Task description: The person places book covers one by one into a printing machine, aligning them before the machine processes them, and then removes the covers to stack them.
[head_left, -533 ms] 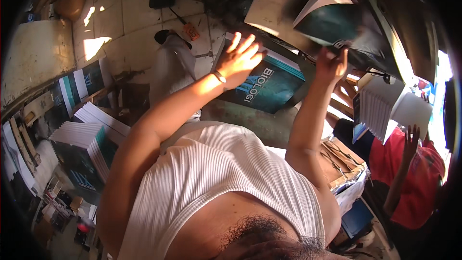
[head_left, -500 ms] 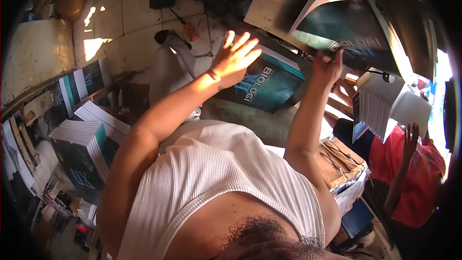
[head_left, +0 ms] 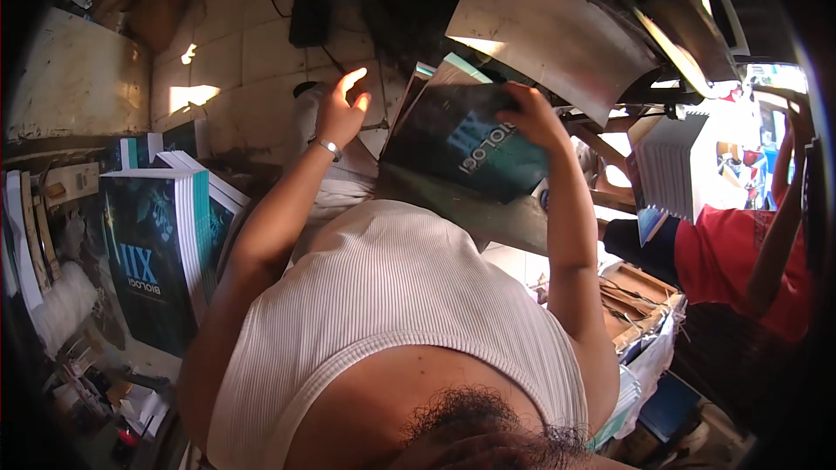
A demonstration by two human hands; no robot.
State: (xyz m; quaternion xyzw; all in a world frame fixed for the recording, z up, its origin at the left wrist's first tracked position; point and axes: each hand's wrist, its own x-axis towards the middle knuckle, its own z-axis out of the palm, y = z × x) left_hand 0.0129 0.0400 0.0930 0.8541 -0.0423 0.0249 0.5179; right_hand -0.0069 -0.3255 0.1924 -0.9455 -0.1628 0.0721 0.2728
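In the head view, your right hand (head_left: pixel 533 117) grips the upper edge of a dark teal book (head_left: pixel 466 144), fingers curled over its glossy cover. The book sits tilted, just above the pale ribbed top you wear, and its far corner lies under a large bent metal sheet (head_left: pixel 540 22) that slopes across the upper middle of the picture. Behind the book, the edges of more books in the same colours show as a thin fan.

Your left hand (head_left: pixel 341 109) is raised with its fingers spread wide, holding nothing. It hovers just to the left of the book, and you cannot tell whether a fingertip touches the book's edge. A metal bracelet (head_left: pixel 329 149) circles that wrist. Sunlight falls on the fingertips and on the tiled wall (head_left: pixel 261 43) behind them.

To your left, a stack of books (head_left: pixel 161 252) stands upright, dark covers facing you and white page edges to the right; more books lean behind it.

At your right, another person in a red shirt (head_left: pixel 740 252) stands near a bundle of white pages (head_left: pixel 670 161), one arm raised beside it. Below them, flat cardboard pieces (head_left: pixel 640 296) lie piled.
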